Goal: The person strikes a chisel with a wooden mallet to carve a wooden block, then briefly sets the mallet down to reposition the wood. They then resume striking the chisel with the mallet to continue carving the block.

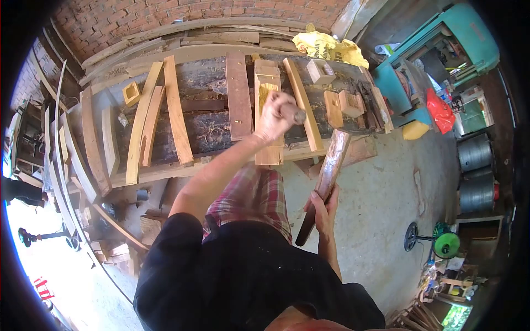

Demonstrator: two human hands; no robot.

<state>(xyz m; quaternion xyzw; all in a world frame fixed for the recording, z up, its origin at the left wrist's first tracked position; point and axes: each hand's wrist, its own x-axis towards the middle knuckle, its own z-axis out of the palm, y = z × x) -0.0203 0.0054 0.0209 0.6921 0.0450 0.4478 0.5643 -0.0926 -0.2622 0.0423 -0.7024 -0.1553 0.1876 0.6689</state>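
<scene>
My left hand [272, 117] is closed round a thick tool handle [298, 117] whose round end points up and to the right. The tool's lower end is hidden behind the fist. It is over a light wooden piece [269, 156] that lies across the bench and has a yellowish patch beside my fingers. Lower down to the right, my right hand [324, 208] grips a long dark wooden club [333, 159] near its lower part. The club tilts up to the right, its shiny thicker end apart from the bench. A narrow yellow wooden strip [303, 105] lies just right of my left fist.
Several boards lie across the dark workbench [207, 129], among them a brown plank [239, 99]. Small wooden blocks [320, 71] sit at the right, near a yellow sack [331, 47]. A teal machine [392, 88] stands beyond. Long curved timbers [77, 149] lean at the left.
</scene>
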